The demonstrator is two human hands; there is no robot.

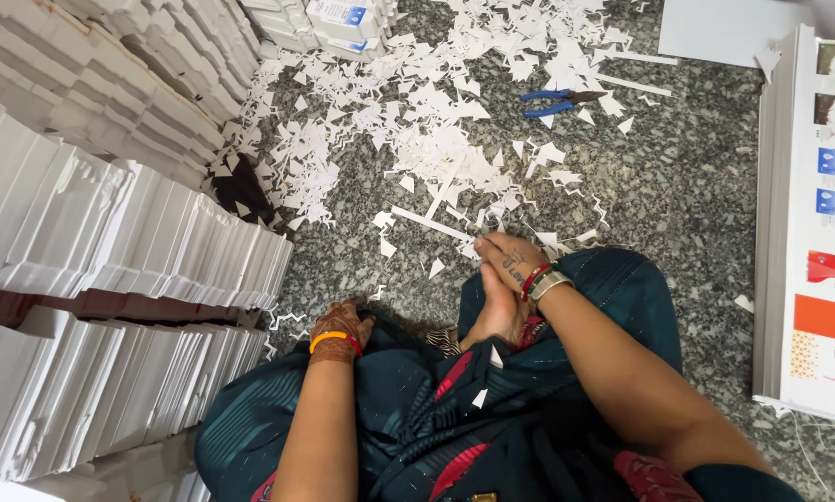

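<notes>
Head view shows a grey stone floor (687, 195). Big stacks of white card (92, 232) fill the floor's left side, and printed sheets (817, 232) sit on its right. White paper scraps (436, 121) cover its middle, with blue pliers (557, 100) among them. The right hand (509, 262) rests on a bare foot (497, 311), grip loose, holding nothing. The left hand (341, 327) presses the dark green clothes (417, 400); I cannot tell its grip.

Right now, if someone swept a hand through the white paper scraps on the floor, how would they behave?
The paper scraps look thin and tiny, so they would probably scatter and flutter rather than slide together. The long strip would likely bend limply. On the polished stone floor they should move with little resistance.
</notes>
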